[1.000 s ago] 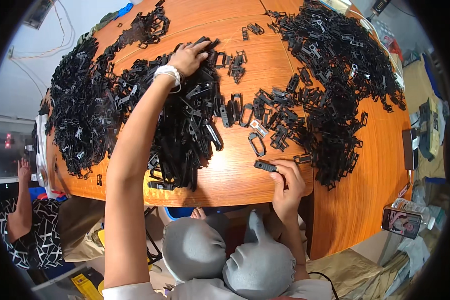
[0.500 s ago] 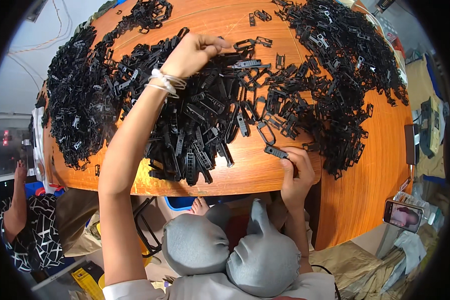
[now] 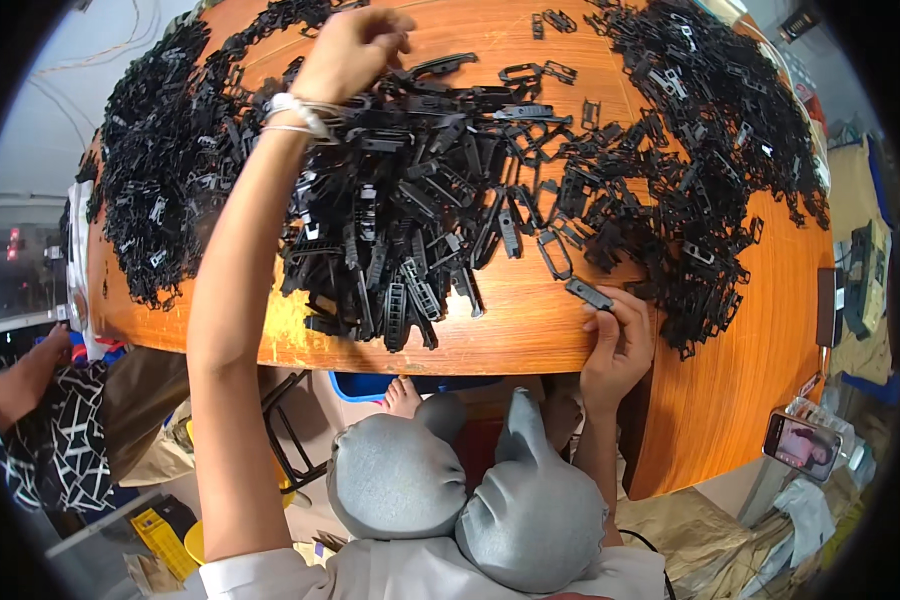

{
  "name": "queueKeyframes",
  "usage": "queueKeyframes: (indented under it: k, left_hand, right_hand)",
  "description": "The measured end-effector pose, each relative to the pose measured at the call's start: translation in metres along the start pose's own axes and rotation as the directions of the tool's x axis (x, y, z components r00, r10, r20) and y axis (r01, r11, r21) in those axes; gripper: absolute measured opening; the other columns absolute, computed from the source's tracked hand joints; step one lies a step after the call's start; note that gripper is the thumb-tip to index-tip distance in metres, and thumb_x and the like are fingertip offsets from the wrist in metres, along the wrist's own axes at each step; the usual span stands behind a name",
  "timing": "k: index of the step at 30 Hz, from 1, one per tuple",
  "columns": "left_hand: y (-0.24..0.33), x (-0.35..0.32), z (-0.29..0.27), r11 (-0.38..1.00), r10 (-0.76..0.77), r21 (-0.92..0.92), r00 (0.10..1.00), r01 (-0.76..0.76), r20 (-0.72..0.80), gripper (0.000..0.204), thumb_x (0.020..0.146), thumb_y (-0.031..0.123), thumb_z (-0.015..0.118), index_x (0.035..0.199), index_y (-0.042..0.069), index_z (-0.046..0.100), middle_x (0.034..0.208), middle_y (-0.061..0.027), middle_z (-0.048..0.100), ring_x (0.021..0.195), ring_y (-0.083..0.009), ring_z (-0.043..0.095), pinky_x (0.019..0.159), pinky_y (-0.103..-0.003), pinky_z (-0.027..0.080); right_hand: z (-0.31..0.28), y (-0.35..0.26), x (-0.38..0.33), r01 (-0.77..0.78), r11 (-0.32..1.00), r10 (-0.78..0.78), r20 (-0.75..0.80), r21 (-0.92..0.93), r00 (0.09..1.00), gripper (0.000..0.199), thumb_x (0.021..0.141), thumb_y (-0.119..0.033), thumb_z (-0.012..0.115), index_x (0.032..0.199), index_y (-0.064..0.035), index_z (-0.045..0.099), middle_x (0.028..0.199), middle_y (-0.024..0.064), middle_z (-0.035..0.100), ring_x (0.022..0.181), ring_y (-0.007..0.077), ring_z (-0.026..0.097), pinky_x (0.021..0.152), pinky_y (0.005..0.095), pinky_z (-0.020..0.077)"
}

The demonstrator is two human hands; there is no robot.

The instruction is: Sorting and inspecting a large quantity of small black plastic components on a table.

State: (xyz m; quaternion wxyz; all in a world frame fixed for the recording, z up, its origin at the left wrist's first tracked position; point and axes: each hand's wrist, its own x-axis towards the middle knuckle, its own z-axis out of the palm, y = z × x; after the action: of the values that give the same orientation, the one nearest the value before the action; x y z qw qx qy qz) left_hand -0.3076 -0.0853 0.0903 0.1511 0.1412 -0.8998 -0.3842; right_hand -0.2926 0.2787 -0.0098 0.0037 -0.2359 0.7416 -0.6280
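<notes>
My left hand is over the far edge of the middle heap of black plastic parts. Its fingers are half bent and apart, and nothing shows between them. Close to its fingertips lies a slim black part. Near the table's front edge, my right hand pinches a small oblong black plastic piece between thumb and fingers. Just beyond that piece sits an open black frame, touching the loose parts.
More heaps of black frames cover the table's left and right. A phone stands off the table's right edge. A blue tub is under the front edge. Another person's arm shows at left.
My left hand has moved left and farther away over the heap, uncovering the slim part there. My right hand keeps its piece in nearly the same spot. The view has shifted slightly.
</notes>
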Motion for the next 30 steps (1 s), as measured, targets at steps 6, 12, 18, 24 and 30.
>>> queueKeyframes:
  k: [6,12,18,24,30]
  left_hand:
    - [-0.001,-0.084,-0.035,0.98,-0.161,-0.128,0.986,0.154,-0.041,0.013,0.084,0.01,0.06,0.094,0.001,0.064,0.084,-0.0035,0.065,0.072,-0.0082,0.059,0.064,-0.019,0.048]
    - [-0.001,-0.146,-0.019,0.987,-0.157,0.015,0.983,0.159,-0.094,0.008,0.08,0.001,0.061,0.087,-0.001,0.061,0.086,-0.004,0.062,0.077,-0.0098,0.057,0.068,-0.021,0.045]
    - [0.021,-0.148,-0.008,0.989,0.083,0.132,0.983,-0.062,-0.164,0.007,0.077,-0.003,0.058,0.084,-0.002,0.059,0.084,-0.0082,0.06,0.079,-0.0172,0.057,0.073,-0.026,0.044]
    - [0.02,-0.188,-0.005,0.983,0.121,0.16,0.967,-0.087,-0.222,0.007,0.076,0.0,0.061,0.083,-0.001,0.06,0.082,-0.01,0.059,0.075,-0.0213,0.059,0.068,-0.029,0.046]
    - [0.012,-0.228,0.014,0.984,-0.067,0.144,0.961,0.109,-0.269,0.009,0.075,-0.003,0.057,0.084,-0.001,0.058,0.08,-0.0131,0.055,0.073,-0.0278,0.057,0.066,-0.031,0.045]
  right_hand:
    - [0.0,-0.006,0.002,-0.039,0.999,0.039,-0.013,0.0,0.999,0.014,0.09,-0.004,0.047,0.091,0.0052,0.057,0.099,0.0118,0.057,0.073,0.0116,0.054,0.06,0.0207,0.0451]
    - [0.005,-0.008,0.003,-0.022,0.999,0.022,0.0,-0.024,1.0,0.014,0.09,-0.005,0.048,0.091,0.0051,0.058,0.097,0.0113,0.057,0.073,0.0119,0.054,0.06,0.0214,0.0452]
    - [0.003,-0.002,0.002,0.039,0.997,-0.04,-0.016,-0.072,0.999,0.014,0.091,-0.005,0.047,0.093,0.0052,0.056,0.099,0.0116,0.057,0.074,0.0144,0.058,0.061,0.0222,0.046]
    - [0.002,0.0,0.002,0.062,0.994,-0.064,-0.014,-0.089,0.998,0.01,0.089,-0.001,0.048,0.09,0.0046,0.056,0.096,0.0124,0.057,0.072,0.015,0.058,0.06,0.0236,0.0473]
    - [0.003,-0.001,0.002,0.077,0.993,-0.079,-0.02,-0.088,0.997,0.01,0.088,0.0,0.048,0.09,0.0056,0.057,0.096,0.0111,0.058,0.069,0.0128,0.054,0.061,0.0225,0.0451]
